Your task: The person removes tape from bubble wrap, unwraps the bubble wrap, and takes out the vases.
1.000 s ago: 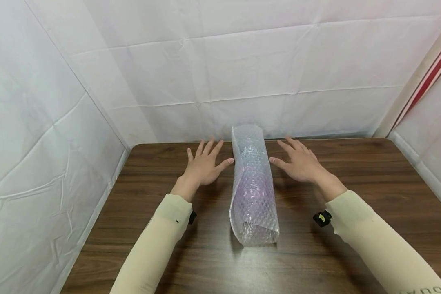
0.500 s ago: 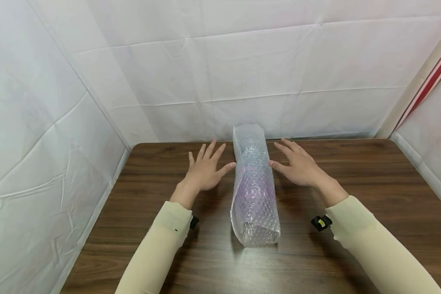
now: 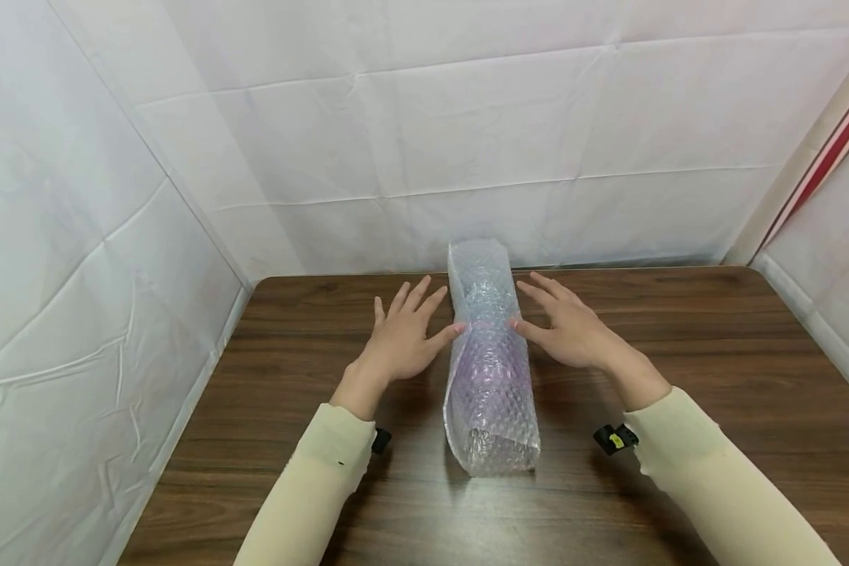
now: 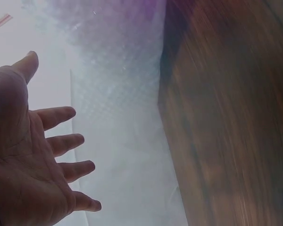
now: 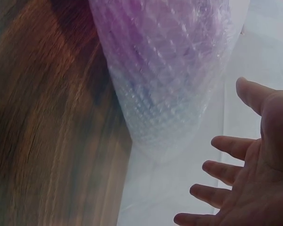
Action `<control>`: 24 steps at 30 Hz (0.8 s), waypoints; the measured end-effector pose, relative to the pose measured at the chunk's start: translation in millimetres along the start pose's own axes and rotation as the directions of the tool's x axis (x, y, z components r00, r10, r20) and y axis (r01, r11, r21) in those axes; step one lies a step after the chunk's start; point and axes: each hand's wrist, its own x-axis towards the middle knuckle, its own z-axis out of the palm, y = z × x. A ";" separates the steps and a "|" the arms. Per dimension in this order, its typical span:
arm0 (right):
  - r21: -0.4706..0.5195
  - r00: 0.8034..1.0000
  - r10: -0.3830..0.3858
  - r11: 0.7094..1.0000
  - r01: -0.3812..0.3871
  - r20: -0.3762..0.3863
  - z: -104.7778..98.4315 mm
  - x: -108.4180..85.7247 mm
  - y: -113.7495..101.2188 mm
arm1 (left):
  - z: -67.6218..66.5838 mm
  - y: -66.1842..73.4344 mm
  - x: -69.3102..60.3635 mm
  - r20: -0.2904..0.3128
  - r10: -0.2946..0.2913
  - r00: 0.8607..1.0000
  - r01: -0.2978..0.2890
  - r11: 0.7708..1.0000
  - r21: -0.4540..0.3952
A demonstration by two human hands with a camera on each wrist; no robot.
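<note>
Bubble-wrapped bundle [image 3: 494, 385] lies just right of centre frame on the worktop [image 3: 290, 330]. Likely light, soft-skinned and slippery, it suits a gentle two-sided hold mid-length; left hand [image 3: 405, 342] and right hand [image 3: 571, 334] are spread wide, gripping nothing.

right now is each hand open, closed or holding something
Left hand: open, beside the bubble-wrapped bundle, holding nothing.
Right hand: open, on the bundle's other side, holding nothing.
</note>
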 end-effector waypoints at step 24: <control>0.110 0.997 -0.082 0.991 0.081 0.000 17.0 -6.9 -16.9 | 2.2 22.2 -15.2 0.053 0.054 0.997 -0.049 0.995 -0.081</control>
